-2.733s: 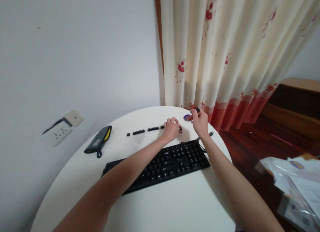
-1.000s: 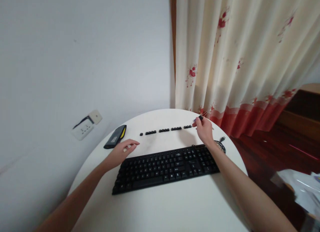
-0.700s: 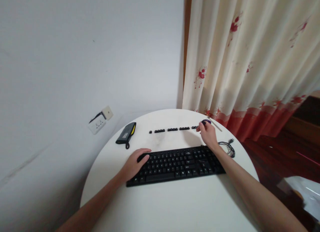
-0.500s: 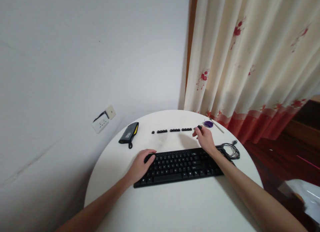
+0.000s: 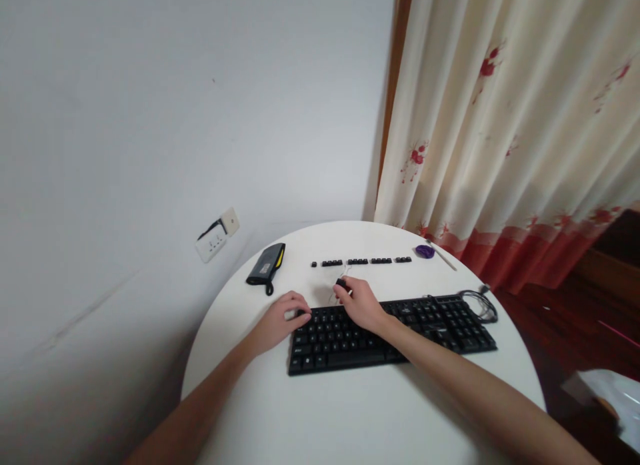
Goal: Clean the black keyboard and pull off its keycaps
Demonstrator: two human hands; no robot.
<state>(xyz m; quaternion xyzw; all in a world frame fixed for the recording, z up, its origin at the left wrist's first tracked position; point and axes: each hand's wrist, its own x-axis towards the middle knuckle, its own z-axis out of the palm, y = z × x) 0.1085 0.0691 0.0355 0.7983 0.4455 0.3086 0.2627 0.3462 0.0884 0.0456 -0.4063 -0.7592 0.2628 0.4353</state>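
Note:
A black keyboard (image 5: 350, 358) lies across the white round table, with the top row of its keys partly hidden by my hands. My left hand (image 5: 283, 321) is closed on the keyboard's upper left corner, thumb and fingers pinching the edge. Over the keyboard's back edge, my right hand (image 5: 363, 303) pinches a small keycap puller (image 5: 342, 282) with a black body and thin wire loops. Behind it, loose black keycaps (image 5: 357, 261) stand in a row of small groups, with a single keycap (image 5: 314, 264) at the left end.
A dark grey pouch (image 5: 267, 265) with yellow inside lies at the table's left. At the back right are a purple bundle (image 5: 425, 251) and a thin pale brush-like stick (image 5: 444, 257). The coiled cable (image 5: 483, 311) rests by the keyboard's right end. Wall and curtain border the table.
My right hand has moved left and nearer with the keycap puller, from the row's right end to the keyboard's back edge. My left hand stays at the corner. The view has shifted slightly.

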